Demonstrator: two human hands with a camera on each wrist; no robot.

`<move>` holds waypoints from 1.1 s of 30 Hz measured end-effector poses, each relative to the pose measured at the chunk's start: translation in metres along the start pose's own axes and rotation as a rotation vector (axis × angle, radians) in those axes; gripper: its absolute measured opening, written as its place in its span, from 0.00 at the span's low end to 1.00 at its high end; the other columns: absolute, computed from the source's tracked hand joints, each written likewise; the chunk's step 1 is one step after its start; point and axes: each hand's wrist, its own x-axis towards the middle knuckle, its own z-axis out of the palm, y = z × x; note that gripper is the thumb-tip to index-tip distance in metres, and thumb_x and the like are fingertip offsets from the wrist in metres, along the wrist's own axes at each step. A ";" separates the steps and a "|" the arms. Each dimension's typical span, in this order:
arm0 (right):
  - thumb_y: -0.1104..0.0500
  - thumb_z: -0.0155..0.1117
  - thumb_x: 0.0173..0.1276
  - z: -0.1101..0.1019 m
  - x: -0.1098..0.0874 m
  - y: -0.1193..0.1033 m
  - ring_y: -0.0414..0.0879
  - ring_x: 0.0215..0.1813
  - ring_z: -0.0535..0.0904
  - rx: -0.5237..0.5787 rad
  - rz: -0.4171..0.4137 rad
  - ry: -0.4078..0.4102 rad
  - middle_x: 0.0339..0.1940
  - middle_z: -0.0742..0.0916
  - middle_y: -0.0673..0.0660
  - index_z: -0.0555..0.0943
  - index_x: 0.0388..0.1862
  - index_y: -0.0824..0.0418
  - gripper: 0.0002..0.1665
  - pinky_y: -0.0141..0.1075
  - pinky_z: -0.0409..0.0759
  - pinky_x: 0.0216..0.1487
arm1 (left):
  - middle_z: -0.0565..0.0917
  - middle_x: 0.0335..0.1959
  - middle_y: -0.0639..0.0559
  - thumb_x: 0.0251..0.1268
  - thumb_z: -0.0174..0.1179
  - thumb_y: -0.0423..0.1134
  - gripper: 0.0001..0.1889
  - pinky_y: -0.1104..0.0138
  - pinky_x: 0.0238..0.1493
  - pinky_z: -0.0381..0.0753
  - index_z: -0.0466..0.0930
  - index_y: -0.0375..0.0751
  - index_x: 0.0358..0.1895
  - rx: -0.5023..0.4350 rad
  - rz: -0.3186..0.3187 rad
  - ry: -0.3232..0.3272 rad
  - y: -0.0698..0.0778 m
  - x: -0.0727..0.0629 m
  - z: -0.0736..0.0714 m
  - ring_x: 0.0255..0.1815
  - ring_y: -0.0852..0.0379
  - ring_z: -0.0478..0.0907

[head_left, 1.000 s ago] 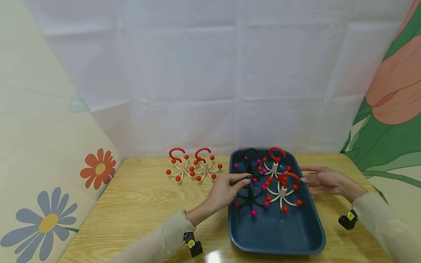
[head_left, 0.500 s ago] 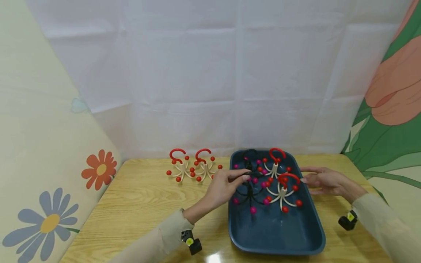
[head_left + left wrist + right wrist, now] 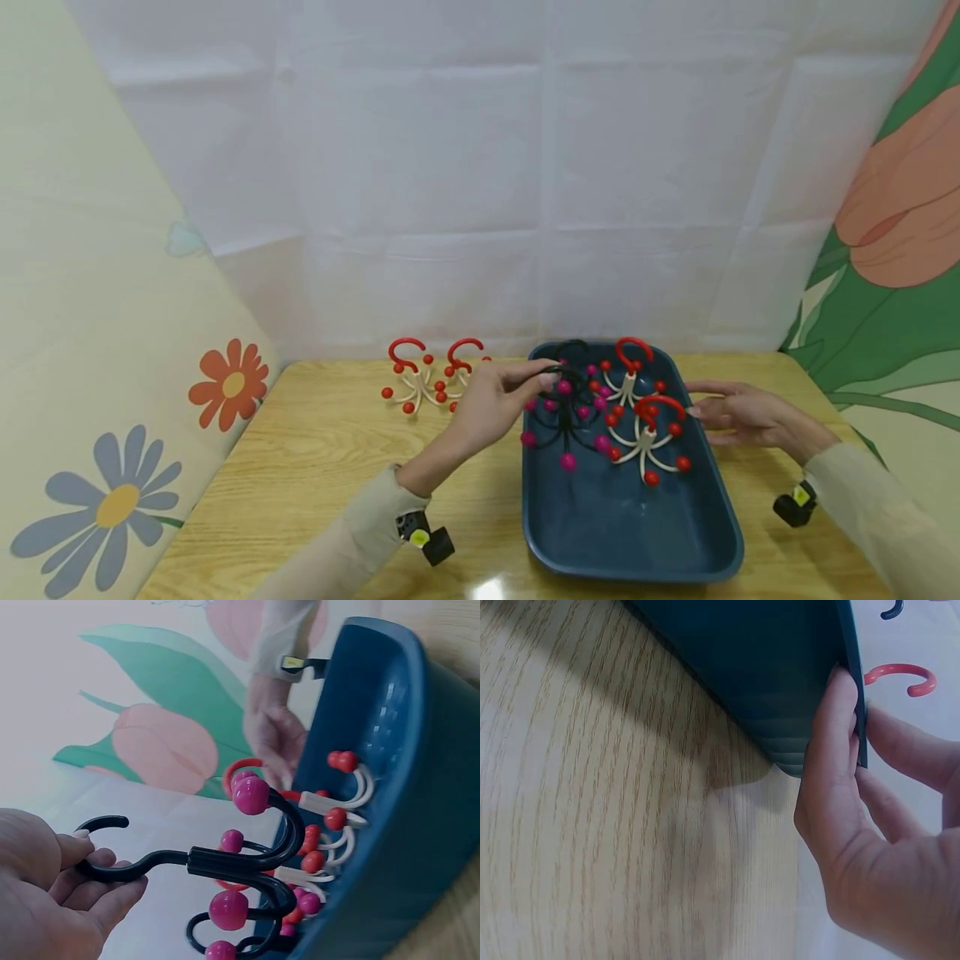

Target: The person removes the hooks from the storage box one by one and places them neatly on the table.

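Observation:
My left hand (image 3: 483, 404) grips a black multi-arm hanger hook (image 3: 225, 860) with magenta ball tips by its curved top. It hangs over the left side of a dark blue tray (image 3: 630, 537), and in the left wrist view it appears raised above the tray. Behind it in the tray stands a second black hanger hook (image 3: 574, 343), partly hidden. Two white hanger hooks with red tops, one farther back (image 3: 628, 385) and one nearer (image 3: 645, 442), stand on the tray's right side. My right hand (image 3: 855, 810) pinches the tray's right rim, thumb and fingers on opposite sides.
Left of the tray, two more white hanger hooks with red tops, the left one (image 3: 417, 385) and the right one (image 3: 459, 382), stand on the wooden table (image 3: 337, 467). A white sheet (image 3: 420, 167) hangs behind the table.
My left hand has drawn the black hanger hook up and slightly left, away from the tray's middle. The right hand keeps its place on the rim.

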 end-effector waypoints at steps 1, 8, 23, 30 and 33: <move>0.59 0.63 0.80 0.000 0.000 0.000 0.38 0.51 0.88 0.002 0.000 0.000 0.49 0.89 0.44 0.48 0.88 0.64 0.48 0.42 0.88 0.54 | 0.82 0.19 0.40 0.77 0.64 0.41 0.15 0.71 0.16 0.52 0.88 0.47 0.62 -0.004 0.003 0.005 0.001 0.000 -0.002 0.09 0.63 0.51; 0.59 0.63 0.79 0.001 -0.001 -0.001 0.38 0.50 0.88 0.012 0.007 0.005 0.48 0.89 0.43 0.49 0.88 0.63 0.48 0.41 0.88 0.54 | 0.92 0.51 0.41 0.78 0.63 0.41 0.16 0.69 0.15 0.55 0.87 0.45 0.63 -0.026 -0.007 0.018 0.007 0.000 -0.022 0.12 0.67 0.63; 0.58 0.65 0.78 0.001 0.001 -0.001 0.38 0.50 0.89 0.030 0.012 0.002 0.48 0.90 0.44 0.50 0.88 0.62 0.49 0.41 0.88 0.54 | 0.92 0.53 0.46 0.76 0.65 0.44 0.14 0.73 0.33 0.77 0.89 0.49 0.60 0.009 -0.099 0.087 0.006 -0.012 -0.061 0.53 0.51 0.91; 0.59 0.65 0.78 0.000 0.001 -0.001 0.39 0.50 0.89 0.042 0.013 -0.002 0.48 0.90 0.44 0.50 0.88 0.63 0.49 0.42 0.89 0.55 | 0.93 0.51 0.44 0.76 0.65 0.46 0.15 0.70 0.32 0.76 0.90 0.51 0.60 0.084 -0.136 0.107 -0.002 -0.019 -0.071 0.49 0.54 0.90; 0.59 0.65 0.78 0.001 0.001 -0.001 0.40 0.50 0.89 0.048 0.015 -0.002 0.48 0.90 0.45 0.50 0.88 0.63 0.49 0.42 0.89 0.55 | 0.93 0.51 0.45 0.76 0.65 0.46 0.16 0.71 0.33 0.75 0.89 0.49 0.61 0.113 -0.149 0.109 -0.004 -0.022 -0.073 0.48 0.56 0.90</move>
